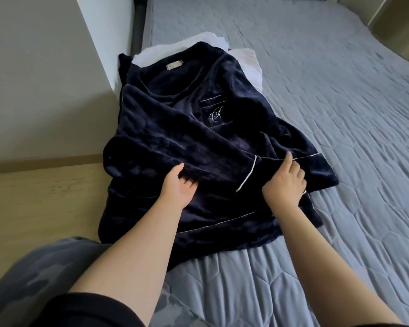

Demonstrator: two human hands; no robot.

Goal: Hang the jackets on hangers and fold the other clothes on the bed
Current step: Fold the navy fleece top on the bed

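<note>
A navy plush pyjama top with white piping and an embroidered chest pocket lies front up across the left edge of the bed. One sleeve is folded across its lower front. My left hand grips the lower edge of that folded sleeve, fingers tucked under the fabric. My right hand pinches the fabric at the other sleeve's cuff, fingers curled, index finger reaching up to the piping. The top's hem hangs slightly over the mattress side.
A pile of white and pale pink clothes lies under and behind the top's collar. A white wall and wood floor lie left of the bed. My leg in grey camouflage trousers is at the lower left.
</note>
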